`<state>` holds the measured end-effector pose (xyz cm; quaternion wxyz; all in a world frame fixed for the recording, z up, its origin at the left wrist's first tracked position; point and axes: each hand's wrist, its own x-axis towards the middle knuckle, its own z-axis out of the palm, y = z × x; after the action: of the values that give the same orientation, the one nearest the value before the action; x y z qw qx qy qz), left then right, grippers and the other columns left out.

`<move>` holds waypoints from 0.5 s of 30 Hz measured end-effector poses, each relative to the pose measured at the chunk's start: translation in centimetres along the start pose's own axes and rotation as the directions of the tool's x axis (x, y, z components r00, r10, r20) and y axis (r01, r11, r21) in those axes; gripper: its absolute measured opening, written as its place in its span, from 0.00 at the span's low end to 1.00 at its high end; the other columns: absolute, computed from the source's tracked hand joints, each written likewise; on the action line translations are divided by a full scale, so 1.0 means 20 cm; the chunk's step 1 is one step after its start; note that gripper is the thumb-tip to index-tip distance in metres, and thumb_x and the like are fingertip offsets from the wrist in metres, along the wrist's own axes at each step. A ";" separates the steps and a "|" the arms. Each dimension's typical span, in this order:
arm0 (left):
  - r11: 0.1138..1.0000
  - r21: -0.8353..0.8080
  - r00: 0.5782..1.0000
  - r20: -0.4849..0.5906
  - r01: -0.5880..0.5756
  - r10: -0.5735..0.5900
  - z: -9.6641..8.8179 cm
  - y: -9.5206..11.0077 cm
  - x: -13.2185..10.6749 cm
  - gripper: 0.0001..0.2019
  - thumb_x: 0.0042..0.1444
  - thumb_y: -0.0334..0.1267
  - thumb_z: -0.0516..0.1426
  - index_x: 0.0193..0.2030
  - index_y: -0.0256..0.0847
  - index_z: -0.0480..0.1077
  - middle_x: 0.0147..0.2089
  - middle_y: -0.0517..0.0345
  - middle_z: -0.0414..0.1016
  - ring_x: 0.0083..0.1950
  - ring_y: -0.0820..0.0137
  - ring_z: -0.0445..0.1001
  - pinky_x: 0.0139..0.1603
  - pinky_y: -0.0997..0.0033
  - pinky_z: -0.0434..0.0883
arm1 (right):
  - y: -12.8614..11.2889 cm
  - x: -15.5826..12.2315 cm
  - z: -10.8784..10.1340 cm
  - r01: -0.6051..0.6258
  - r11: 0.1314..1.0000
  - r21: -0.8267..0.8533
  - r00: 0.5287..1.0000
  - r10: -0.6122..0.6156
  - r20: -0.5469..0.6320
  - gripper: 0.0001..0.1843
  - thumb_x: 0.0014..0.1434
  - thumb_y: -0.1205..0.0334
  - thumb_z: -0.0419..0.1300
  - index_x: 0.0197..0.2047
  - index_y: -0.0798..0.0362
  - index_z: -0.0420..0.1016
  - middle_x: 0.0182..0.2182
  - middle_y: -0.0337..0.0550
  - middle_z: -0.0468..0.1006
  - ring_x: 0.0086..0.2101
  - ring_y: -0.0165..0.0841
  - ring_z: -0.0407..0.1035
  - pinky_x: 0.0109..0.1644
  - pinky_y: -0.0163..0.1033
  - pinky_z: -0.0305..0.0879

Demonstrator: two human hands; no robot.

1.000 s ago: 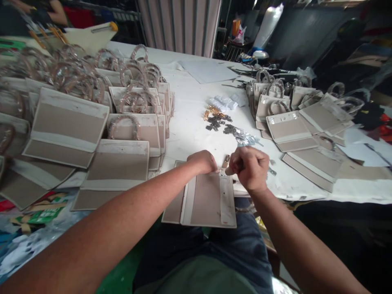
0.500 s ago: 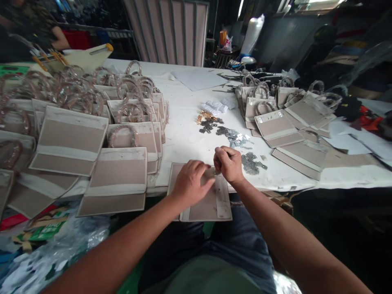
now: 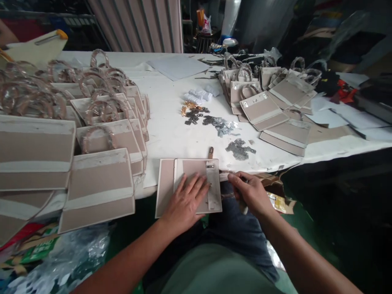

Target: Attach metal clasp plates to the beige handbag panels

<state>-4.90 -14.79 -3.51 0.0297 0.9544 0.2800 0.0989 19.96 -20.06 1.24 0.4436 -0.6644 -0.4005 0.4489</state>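
My left hand [image 3: 186,202] lies flat with fingers apart on a beige bag panel [image 3: 191,173], which rests at the table's near edge. A pale vertical strip [image 3: 212,190] runs along the panel's right side, with a small metal fitting [image 3: 210,165] at its top. A tan tab [image 3: 210,152] sticks out past the far edge. My right hand [image 3: 249,194] is closed on a pale strip [image 3: 224,176] just right of the panel, and a whitish end [image 3: 243,209] shows below my fist.
Stacks of beige bags with clear ring handles [image 3: 98,139] fill the white table's [image 3: 171,139] left and far right. Gold and grey metal fittings [image 3: 219,124] and white packets [image 3: 197,96] lie mid-table. My jeans [image 3: 239,232] are below the edge.
My left hand has moved down onto the panel and flattened. My right hand has moved right, off the panel. The view has swung left, and the panel's tan tab now shows.
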 end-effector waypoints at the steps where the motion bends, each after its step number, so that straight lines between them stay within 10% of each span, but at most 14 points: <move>1: 1.000 0.008 1.000 0.001 -0.013 0.013 0.00 -0.01 0.00 0.44 0.61 0.60 0.65 0.77 0.41 0.61 0.81 0.46 0.56 0.83 0.48 0.50 0.84 0.37 0.42 | 0.05 -0.03 0.00 -0.030 0.997 -0.077 0.999 0.031 0.009 0.24 0.64 0.39 0.65 0.30 0.52 0.75 0.16 0.34 0.68 0.19 0.29 0.60 0.24 0.36 0.57; 9: 0.999 -0.038 0.998 0.057 -0.014 0.016 -0.10 0.00 0.04 0.36 0.60 0.54 0.66 0.73 0.48 0.69 0.80 0.43 0.59 0.81 0.43 0.54 0.81 0.31 0.50 | 0.18 -0.10 0.10 0.232 0.892 -0.389 0.965 -0.261 -0.022 0.19 0.65 0.52 0.65 0.56 0.51 0.83 0.48 0.52 0.83 0.44 0.43 0.79 0.52 0.45 0.74; 15: 1.000 -0.020 0.994 0.107 0.007 -0.005 -0.12 0.02 0.07 0.37 0.57 0.52 0.68 0.72 0.45 0.69 0.79 0.41 0.60 0.81 0.42 0.53 0.80 0.31 0.51 | 0.20 -0.01 0.07 0.078 0.959 -0.273 0.985 -0.032 0.168 0.19 0.67 0.49 0.63 0.53 0.51 0.86 0.41 0.45 0.86 0.36 0.40 0.79 0.39 0.39 0.72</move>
<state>-4.10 -14.40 -0.85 0.0549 0.9571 0.2800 0.0502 19.00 -21.04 -2.73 0.3240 -0.6701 -0.5128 0.4278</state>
